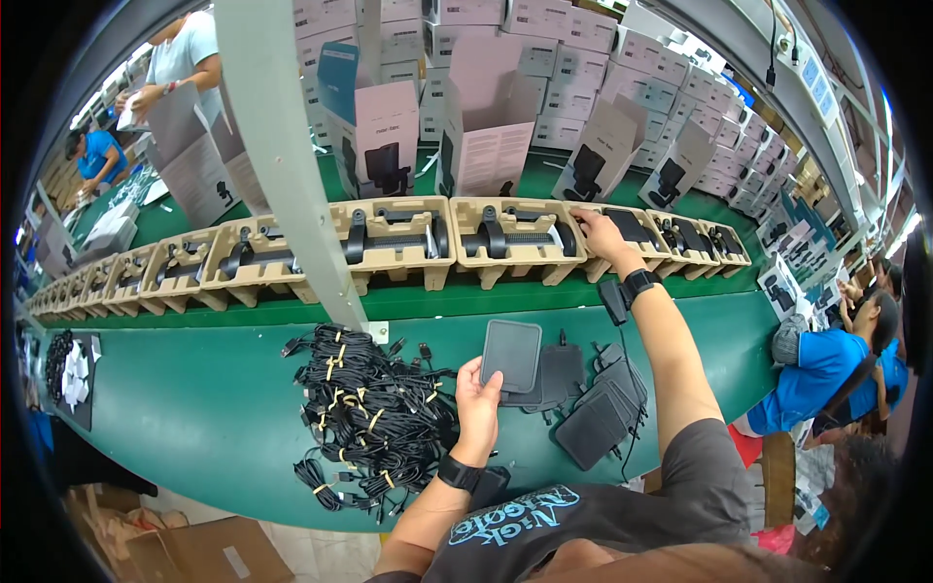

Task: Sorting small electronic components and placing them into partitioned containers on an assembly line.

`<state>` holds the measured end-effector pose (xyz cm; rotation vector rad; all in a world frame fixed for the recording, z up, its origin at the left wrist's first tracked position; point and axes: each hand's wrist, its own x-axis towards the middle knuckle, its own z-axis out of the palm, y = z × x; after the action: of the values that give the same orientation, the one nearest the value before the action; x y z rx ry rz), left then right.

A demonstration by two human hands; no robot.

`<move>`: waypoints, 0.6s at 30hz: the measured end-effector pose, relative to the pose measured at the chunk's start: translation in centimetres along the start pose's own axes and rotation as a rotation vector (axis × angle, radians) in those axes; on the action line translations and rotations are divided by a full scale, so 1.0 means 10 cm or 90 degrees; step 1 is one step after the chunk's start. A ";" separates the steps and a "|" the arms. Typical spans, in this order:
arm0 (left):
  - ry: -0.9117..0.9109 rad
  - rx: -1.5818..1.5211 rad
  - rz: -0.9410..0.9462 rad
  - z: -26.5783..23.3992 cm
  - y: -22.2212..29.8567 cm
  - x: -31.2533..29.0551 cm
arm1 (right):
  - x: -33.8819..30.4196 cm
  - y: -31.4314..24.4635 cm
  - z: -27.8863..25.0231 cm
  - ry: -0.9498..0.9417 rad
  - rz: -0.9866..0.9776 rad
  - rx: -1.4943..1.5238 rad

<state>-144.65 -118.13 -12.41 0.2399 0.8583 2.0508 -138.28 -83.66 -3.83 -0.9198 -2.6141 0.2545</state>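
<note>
My left hand is closed on a flat black rectangular pad with rounded corners, thumb on its face, held above the green table. Reaching forward, my right hand has its fingers bent over the near-left end of a tan moulded-pulp tray; the fingertips are partly hidden. A dark flat pad lies in that tray, beside the hand. More black pads with cables are piled to the right of my left hand. To its left sits a heap of bundled black cables tied with tan bands.
Pulp trays holding black stand parts line a raised green ledge. A white post rises in front of the row. Behind stand open printed boxes and stacked white cartons. Other people work at right and far left.
</note>
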 end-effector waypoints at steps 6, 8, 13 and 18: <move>0.042 -0.123 0.042 -0.06 0.12 0.02 | -0.29 -0.53 0.07 0.261 -0.126 -0.079; 0.050 -0.124 0.058 -0.10 0.15 0.01 | -0.64 -1.15 0.06 0.070 -0.038 0.265; 0.014 -0.114 0.074 -0.06 0.13 -0.02 | -1.29 -1.78 0.22 -0.292 0.033 0.579; -0.086 0.168 0.148 -0.04 -0.03 -0.06 | -0.60 -1.29 0.02 0.173 -0.022 0.557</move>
<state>-144.30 -118.70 -12.85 0.6434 1.0566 2.1008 -141.36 -97.43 -1.94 -0.5327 -1.9366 1.0662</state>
